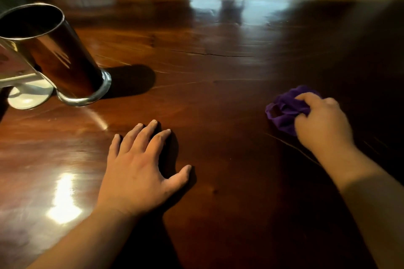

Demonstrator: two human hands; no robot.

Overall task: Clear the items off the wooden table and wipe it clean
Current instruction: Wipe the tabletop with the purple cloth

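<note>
left hand (140, 168) flat on table (218, 61) | right hand (321, 120) gripping cloth (284, 113)

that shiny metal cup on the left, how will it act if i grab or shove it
The metal cup looks thin-walled and empty, so probably light. Its polished, mirror-like side may be slippery in a bare hand. It is tall over a narrow base on the glossy wooden table, so a shove up high could tip it.

I see the wooden table (218, 67) in dark reddish brown, with fine grain lines and pale glossy reflections. At three o'clock the cloth (284, 111) is plain purple; at ten o'clock the metal cup (65, 59) is silver, mirroring brown.
</note>
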